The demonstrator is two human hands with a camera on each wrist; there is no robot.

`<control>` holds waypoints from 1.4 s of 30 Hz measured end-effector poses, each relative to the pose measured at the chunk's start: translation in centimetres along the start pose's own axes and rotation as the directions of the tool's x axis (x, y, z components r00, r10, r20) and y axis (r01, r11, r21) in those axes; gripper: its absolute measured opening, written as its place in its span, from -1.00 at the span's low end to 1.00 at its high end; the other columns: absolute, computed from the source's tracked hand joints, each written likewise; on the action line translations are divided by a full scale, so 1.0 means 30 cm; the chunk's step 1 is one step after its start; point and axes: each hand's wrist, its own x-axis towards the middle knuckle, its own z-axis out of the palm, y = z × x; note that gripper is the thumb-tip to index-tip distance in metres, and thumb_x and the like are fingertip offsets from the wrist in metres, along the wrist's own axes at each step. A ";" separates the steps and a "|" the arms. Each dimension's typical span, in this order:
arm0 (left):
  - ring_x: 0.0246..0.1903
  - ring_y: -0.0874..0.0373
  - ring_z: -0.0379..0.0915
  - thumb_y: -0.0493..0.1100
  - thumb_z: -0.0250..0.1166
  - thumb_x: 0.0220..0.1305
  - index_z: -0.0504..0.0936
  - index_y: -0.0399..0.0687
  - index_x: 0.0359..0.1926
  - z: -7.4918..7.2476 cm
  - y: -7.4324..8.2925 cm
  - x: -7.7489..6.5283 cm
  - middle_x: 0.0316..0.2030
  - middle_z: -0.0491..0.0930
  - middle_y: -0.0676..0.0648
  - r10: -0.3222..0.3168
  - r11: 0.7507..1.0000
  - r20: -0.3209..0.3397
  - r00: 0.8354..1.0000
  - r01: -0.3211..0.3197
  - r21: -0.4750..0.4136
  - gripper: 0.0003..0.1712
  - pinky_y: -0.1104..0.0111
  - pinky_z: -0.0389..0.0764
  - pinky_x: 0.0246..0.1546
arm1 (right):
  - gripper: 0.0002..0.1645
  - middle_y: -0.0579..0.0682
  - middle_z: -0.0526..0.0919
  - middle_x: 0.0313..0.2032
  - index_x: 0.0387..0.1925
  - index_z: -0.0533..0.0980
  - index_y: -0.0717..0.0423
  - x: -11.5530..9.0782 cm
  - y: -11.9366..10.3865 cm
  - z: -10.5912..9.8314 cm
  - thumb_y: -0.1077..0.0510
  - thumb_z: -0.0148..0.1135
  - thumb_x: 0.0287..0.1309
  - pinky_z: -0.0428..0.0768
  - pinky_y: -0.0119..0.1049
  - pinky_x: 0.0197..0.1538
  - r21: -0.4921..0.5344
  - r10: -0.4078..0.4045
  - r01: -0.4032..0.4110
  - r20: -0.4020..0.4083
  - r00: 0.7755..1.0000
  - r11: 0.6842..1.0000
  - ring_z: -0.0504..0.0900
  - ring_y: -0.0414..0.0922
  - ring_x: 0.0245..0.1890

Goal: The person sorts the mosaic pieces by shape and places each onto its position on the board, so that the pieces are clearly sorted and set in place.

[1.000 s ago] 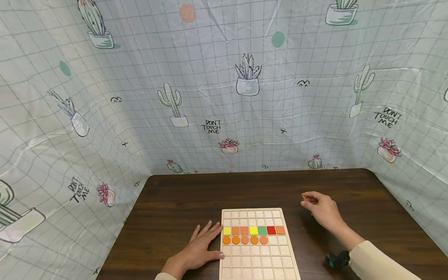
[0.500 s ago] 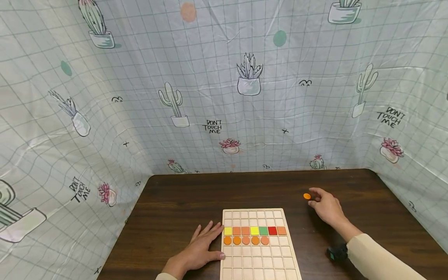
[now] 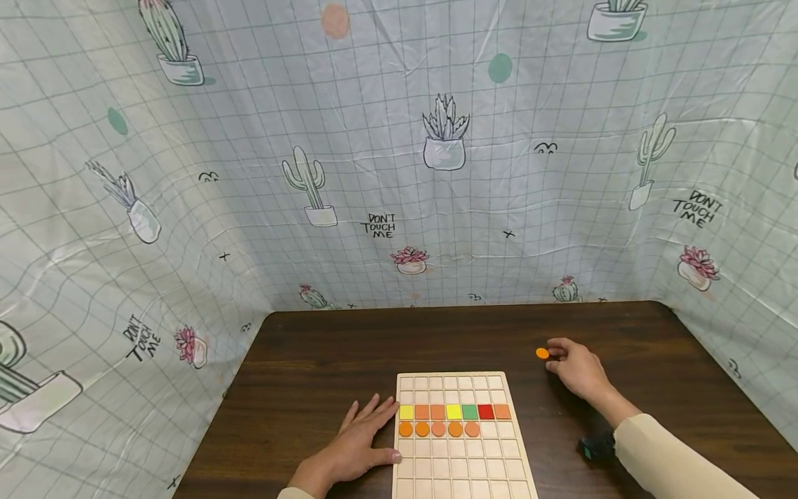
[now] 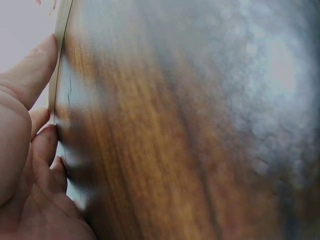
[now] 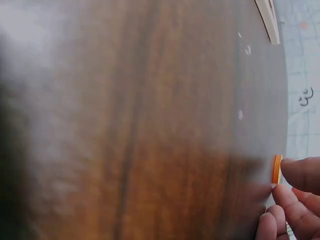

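A pale wooden grid board (image 3: 458, 468) lies on the dark table in the head view. One row bears square tiles, among them a yellow tile (image 3: 406, 412), a green tile (image 3: 470, 412) and a red tile (image 3: 485, 412). Just below sit several orange and salmon discs (image 3: 422, 429), with two bare cells at that row's right end. My left hand (image 3: 352, 447) rests along the board's left edge, fingers spread and thumb touching the side. Right of the board, my right hand (image 3: 580, 371) pinches an orange disc (image 3: 542, 353) at its fingertips; the right wrist view shows the disc (image 5: 277, 169) edge-on.
The brown wood-grain table (image 3: 324, 353) extends around the board. A cactus-print curtain (image 3: 374, 173) hangs behind the table and along both sides. On the right wrist is a small dark device (image 3: 595, 449).
The orange disc, mostly hidden in the right fingers at first, now shows at their tips. The right hand has shifted slightly. My left hand keeps its place at the board.
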 end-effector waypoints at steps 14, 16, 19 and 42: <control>0.68 -0.21 -0.21 0.42 0.38 0.25 0.22 0.17 0.66 0.011 -0.022 0.003 0.65 0.15 -0.09 0.049 0.999 -0.014 0.999 -0.049 -0.010 0.09 -0.34 -0.43 0.56 | -0.45 0.40 0.66 0.12 0.27 0.55 0.37 0.024 0.006 0.008 0.20 0.41 0.33 0.62 0.24 0.06 -0.056 -0.081 0.081 0.000 0.997 0.995 0.67 0.21 -0.05; 0.68 -0.21 -0.20 0.43 0.38 0.25 0.22 0.17 0.66 0.014 -0.025 0.005 0.65 0.15 -0.09 0.046 0.999 -0.013 0.999 -0.046 -0.010 0.09 -0.33 -0.43 0.56 | -0.47 0.39 0.65 0.13 0.25 0.58 0.36 0.031 0.013 0.007 0.20 0.41 0.32 0.62 0.23 0.06 -0.048 -0.080 0.080 0.008 0.997 0.996 0.66 0.18 -0.06; 0.68 -0.19 -0.19 0.43 0.38 0.24 0.24 0.19 0.65 0.016 -0.029 0.008 0.64 0.16 -0.06 0.032 0.999 -0.016 0.999 -0.032 -0.007 0.08 -0.30 -0.43 0.58 | -0.50 0.40 0.62 0.13 0.23 0.61 0.33 0.039 0.021 0.007 0.19 0.42 0.32 0.61 0.24 0.07 -0.033 -0.076 0.076 0.021 0.997 0.997 0.64 0.19 -0.06; 0.66 -0.30 -0.17 0.27 0.43 0.30 0.25 -0.03 0.64 -0.012 0.023 -0.011 0.63 0.17 -0.20 0.043 0.999 -0.004 0.999 -0.043 0.004 0.05 -0.37 -0.39 0.56 | -0.69 0.14 0.76 -0.11 0.02 0.67 0.21 0.014 0.022 0.022 0.11 0.43 0.35 0.64 -0.02 -0.12 0.008 -0.060 0.060 -0.034 0.998 0.998 0.66 -0.01 -0.21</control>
